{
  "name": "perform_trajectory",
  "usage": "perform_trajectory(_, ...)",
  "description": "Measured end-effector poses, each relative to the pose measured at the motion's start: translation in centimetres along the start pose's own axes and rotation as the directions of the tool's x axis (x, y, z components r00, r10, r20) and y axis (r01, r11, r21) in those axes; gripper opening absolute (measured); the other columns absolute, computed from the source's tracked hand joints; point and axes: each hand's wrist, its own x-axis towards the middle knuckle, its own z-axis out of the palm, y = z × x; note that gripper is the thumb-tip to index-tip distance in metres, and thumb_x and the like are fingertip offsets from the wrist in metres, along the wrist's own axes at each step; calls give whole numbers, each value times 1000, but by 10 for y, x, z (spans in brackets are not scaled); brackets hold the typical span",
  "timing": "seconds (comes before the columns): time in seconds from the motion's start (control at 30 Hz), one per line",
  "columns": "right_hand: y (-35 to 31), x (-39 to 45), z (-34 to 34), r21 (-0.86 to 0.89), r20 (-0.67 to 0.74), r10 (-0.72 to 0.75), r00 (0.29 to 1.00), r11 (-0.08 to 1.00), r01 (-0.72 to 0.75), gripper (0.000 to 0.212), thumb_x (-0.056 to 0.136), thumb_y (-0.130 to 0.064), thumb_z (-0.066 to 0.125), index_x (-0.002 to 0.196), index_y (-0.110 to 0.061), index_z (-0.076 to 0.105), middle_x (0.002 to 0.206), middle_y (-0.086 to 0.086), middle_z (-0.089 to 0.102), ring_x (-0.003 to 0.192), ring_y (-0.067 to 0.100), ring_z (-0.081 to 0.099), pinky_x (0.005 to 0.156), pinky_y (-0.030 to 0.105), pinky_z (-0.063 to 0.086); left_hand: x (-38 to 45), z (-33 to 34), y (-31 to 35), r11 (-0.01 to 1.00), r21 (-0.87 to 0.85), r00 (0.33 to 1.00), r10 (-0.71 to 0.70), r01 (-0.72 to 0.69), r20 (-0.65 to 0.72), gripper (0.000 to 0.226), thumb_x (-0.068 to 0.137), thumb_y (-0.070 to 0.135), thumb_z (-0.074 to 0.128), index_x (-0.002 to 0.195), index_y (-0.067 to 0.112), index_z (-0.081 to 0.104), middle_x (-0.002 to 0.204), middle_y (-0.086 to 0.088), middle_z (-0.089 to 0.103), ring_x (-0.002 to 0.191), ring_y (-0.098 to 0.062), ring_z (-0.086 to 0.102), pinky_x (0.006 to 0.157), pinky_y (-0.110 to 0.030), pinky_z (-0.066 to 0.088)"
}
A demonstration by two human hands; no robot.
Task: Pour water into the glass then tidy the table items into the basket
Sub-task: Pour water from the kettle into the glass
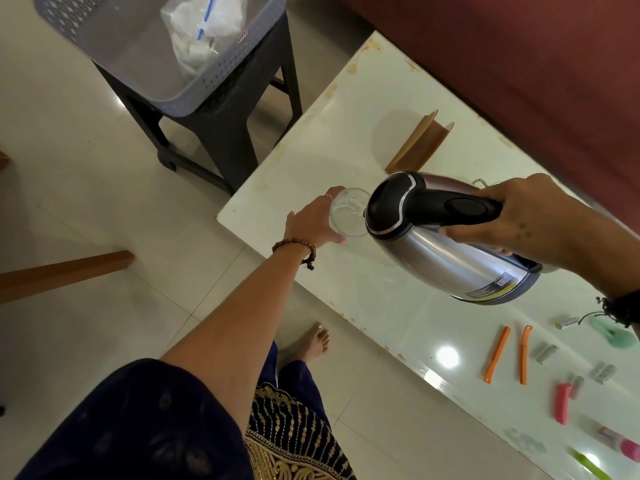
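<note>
A clear glass stands near the left edge of the white table, and my left hand grips its side. My right hand holds the black handle of a steel electric kettle, tipped leftward with its spout over the glass rim. Some water lies in the bottom of the glass. A grey plastic basket sits on a black stool beyond the table's corner, with a clear bag of white things inside.
A brown holder stands at the table's far side. Two orange sticks, small metal pieces, a pink clip, a green item and other bits lie at the right. A red sofa borders the table.
</note>
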Motion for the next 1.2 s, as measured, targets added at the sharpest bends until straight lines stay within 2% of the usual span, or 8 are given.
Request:
perform_trajectory(0.13, 1, 1, 0, -1, 0, 5, 1000, 1000, -5, 35, 59, -56, 60, 66, -22, 65, 46, 10, 59, 47, 27, 56, 45, 30, 40, 0, 0, 1, 1000, 5, 1000, 2, -2, -7, 82, 65, 30, 78, 133, 24, 34, 125, 3, 55, 113, -22, 54, 99, -53, 40)
perform_trajectory(0.2, 1, 2, 0, -2, 8, 10, 1000, 1000, -10, 32, 59, -57, 59, 61, -25, 61, 45, 7, 57, 45, 24, 54, 44, 28, 39, 0, 0, 1, 1000, 10, 1000, -4, 4, -5, 81, 65, 31, 78, 133, 24, 33, 125, 4, 55, 113, -23, 55, 99, -53, 39)
perform_trajectory(0.37, 1, 4, 0, 5, 16, 23, 1000, 1000, -23, 37, 60, -58, 59, 63, -20, 63, 48, 8, 60, 47, 24, 57, 46, 30, 42, -2, 0, 2, 1000, 4, 1000, 5, -5, -15, 85, 66, 29, 78, 135, 29, 30, 125, 4, 56, 113, -24, 55, 100, -54, 37)
perform_trajectory(0.5, -1, 5, 0, 35, 14, 42, 999, 998, -43, 46, 58, -55, 62, 69, -11, 67, 51, 13, 64, 53, 28, 63, 53, 37, 51, -2, 1, 3, 1000, 25, 1000, -6, 7, -13, 80, 67, 30, 77, 134, 24, 33, 123, 3, 56, 112, -24, 55, 100, -53, 38)
perform_trajectory(0.63, -6, 5, 1, 25, 19, 56, 998, 998, -56, 47, 59, -55, 61, 71, -9, 67, 55, 15, 65, 56, 30, 62, 60, 40, 53, -1, 0, 4, 999, 35, 999, -31, 31, -9, 76, 67, 31, 77, 131, 21, 37, 124, 4, 56, 112, -23, 55, 100, -52, 38)
perform_trajectory(0.87, -11, 4, 1, 29, 47, 83, 995, 996, -84, 39, 59, -58, 57, 67, -20, 62, 51, 7, 64, 50, 20, 62, 61, 33, 48, -4, 0, 6, 1000, 12, 1000, -20, 20, -22, 80, 66, 26, 78, 133, 26, 34, 120, 3, 58, 110, -24, 56, 99, -52, 39)
perform_trajectory(1.03, -9, 1, 5, 21, 23, 75, 997, 997, -76, 49, 60, -58, 56, 75, -13, 67, 50, 4, 63, 50, 17, 60, 69, 39, 51, -5, 0, 6, 1000, 5, 999, -17, 18, -29, 84, 65, 26, 78, 134, 29, 31, 121, 4, 58, 111, -24, 56, 98, -53, 39)
perform_trajectory(1.2, -6, 0, 9, 45, 31, 76, 997, 996, -77, 47, 64, -55, 59, 76, -10, 68, 49, 4, 63, 41, 10, 58, 50, 23, 45, -6, 0, 8, 1000, -7, 1000, -6, 5, -31, 86, 65, 25, 79, 134, 32, 29, 117, 3, 60, 106, -25, 58, 96, -54, 42)
